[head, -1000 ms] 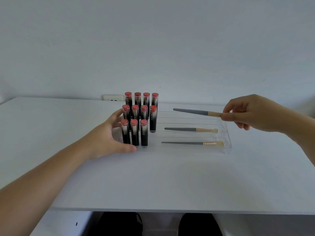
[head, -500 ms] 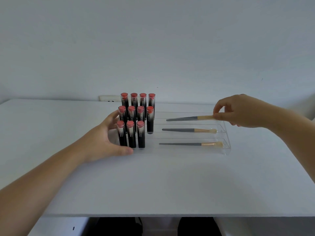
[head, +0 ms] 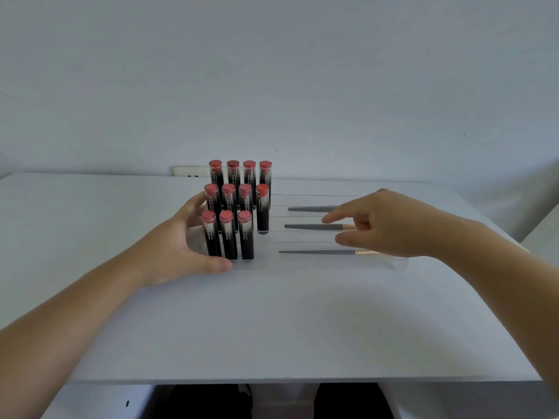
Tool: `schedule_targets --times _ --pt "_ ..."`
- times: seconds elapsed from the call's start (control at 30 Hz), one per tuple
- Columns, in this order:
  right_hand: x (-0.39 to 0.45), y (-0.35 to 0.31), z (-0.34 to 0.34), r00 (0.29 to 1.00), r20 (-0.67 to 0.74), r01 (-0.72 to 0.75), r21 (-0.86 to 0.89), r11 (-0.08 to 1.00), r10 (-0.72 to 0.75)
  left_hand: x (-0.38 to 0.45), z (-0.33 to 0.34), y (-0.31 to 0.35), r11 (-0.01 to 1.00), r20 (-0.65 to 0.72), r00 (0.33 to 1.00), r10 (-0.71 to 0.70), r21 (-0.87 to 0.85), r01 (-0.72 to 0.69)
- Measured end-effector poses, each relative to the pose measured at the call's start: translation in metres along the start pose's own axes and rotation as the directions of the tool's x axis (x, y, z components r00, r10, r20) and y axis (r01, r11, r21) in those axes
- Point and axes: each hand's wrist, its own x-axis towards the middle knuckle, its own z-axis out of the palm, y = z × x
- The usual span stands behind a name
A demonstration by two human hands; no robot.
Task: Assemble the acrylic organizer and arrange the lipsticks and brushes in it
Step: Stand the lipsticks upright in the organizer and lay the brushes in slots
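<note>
The left hand is cupping the left end of the clear acrylic organizer, thumb lying along the front edge and fingers curling round the far side, beside the lipsticks. Just right of that hand, eleven black lipsticks with red tops are standing upright in three stepped rows: four at the back, four in the middle, three in front. The rightmost middle-row lipstick is sitting lower than its neighbours.

The right hand is hovering over the right part of the organizer, fingers loosely spread and gripping nothing, index finger pointing left. Beneath and left of it three grey-handled makeup brushes are lying lengthwise, one per tier: the back brush is running under the fingers, the middle brush is just below the index fingertip, and the front brush is lying nearest the thumb. Whether the fingers are touching any brush cannot be told. Everything is resting on a white table.
</note>
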Motion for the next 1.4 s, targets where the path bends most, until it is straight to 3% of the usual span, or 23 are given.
schedule_targets --times 0.13,0.3,0.43,0.57,0.83,1.07,1.2,1.33,1.4 --pt "0.002 -0.002 0.0 1.0 -0.01 -0.014 -0.07 0.997 0.014 0.0 0.0 -0.001 1.0 0.004 1.0 -0.002 -0.009 0.002" --pt "-0.012 -0.001 -0.001 0.998 -0.041 0.054 0.042 0.998 -0.052 0.001 -0.001 -0.001 1.0 0.005 1.0 -0.014 0.018 0.014" --pt "-0.021 -0.004 0.008 0.998 0.055 0.049 -0.12 0.991 -0.043 0.0 -0.001 0.0 0.999 0.001 1.0 -0.02 0.032 0.02" --pt "-0.024 -0.001 0.013 1.0 0.022 -0.007 -0.19 0.982 0.012 -0.001 -0.001 0.001 1.0 0.006 1.0 -0.021 0.019 0.021" --pt "-0.025 -0.004 0.012 0.987 0.15 -0.046 -0.078 0.996 0.057 -0.001 -0.001 0.002 1.0 0.011 1.0 -0.024 0.009 0.023" --pt "-0.029 0.002 0.007 0.99 0.06 -0.111 -0.183 0.977 0.124 -0.001 -0.001 0.001 1.0 0.012 0.999 -0.03 0.003 0.03" --pt "-0.029 0.001 0.005 0.993 0.054 -0.098 -0.116 0.988 0.104 -0.001 -0.001 0.001 1.0 0.008 1.0 -0.028 0.003 0.028" --pt "-0.02 0.002 -0.004 0.994 -0.092 -0.05 0.057 0.997 0.055 0.0 -0.001 0.0 1.0 0.005 1.0 -0.028 0.006 0.028" --pt "-0.013 0.002 -0.008 0.996 -0.076 -0.045 0.034 0.998 0.047 -0.001 -0.001 0.0 1.0 0.006 1.0 -0.026 0.003 0.026"
